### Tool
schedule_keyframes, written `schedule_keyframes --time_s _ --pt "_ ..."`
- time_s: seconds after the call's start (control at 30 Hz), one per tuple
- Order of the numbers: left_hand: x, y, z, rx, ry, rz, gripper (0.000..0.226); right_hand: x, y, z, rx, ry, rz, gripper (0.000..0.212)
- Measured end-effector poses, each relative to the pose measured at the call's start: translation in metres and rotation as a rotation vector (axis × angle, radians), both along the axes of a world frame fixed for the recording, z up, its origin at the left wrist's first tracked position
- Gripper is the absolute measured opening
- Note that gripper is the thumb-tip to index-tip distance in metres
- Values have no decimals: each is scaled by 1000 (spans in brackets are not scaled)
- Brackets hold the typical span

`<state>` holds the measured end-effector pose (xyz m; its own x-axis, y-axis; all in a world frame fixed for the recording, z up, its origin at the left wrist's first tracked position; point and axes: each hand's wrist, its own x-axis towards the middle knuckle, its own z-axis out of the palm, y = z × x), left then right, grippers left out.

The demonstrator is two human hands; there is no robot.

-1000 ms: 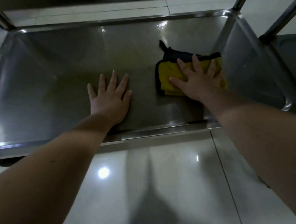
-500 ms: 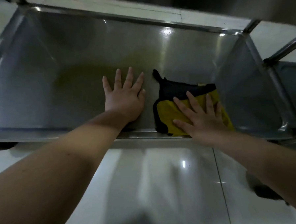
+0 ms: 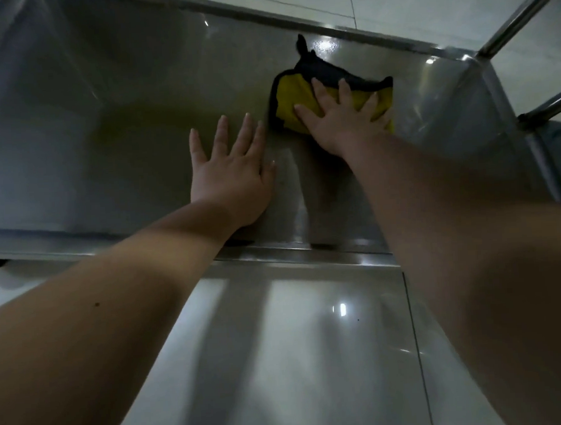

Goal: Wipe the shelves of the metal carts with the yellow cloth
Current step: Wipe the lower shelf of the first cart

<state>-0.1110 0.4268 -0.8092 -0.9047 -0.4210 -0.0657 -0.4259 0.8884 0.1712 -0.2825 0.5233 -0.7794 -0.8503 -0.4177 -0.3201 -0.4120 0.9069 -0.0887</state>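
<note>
Just right of yellow cloth (image 3: 290, 109): shelf wall (image 3: 460, 128), cart post (image 3: 522, 12).

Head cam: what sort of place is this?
Probably a commercial kitchen or similar service room, unconfirmed: a stainless-steel cart shelf with raised rims, glossy floor tiles, and tubular posts at right.

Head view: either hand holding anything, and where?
Nothing gripped. The right hand presses flat, fingers spread, on the yellow middle of the dark-edged yellow cloth; the left hand lies flat on the steel cart shelf.
</note>
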Motion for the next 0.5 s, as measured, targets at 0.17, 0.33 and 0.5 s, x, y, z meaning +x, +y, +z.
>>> schedule_keyframes --time_s 0.17,0.33,0.5 --pt "2 1 1 10 -7 -18 60 49 62 0 9 14 115 72" --pt "2 1 2 15 -27 -28 60 130 115 3 71 -61 199 73" --pt "7 0 2 21 -21 -41 58 70 75 -1 17 45 184 69"
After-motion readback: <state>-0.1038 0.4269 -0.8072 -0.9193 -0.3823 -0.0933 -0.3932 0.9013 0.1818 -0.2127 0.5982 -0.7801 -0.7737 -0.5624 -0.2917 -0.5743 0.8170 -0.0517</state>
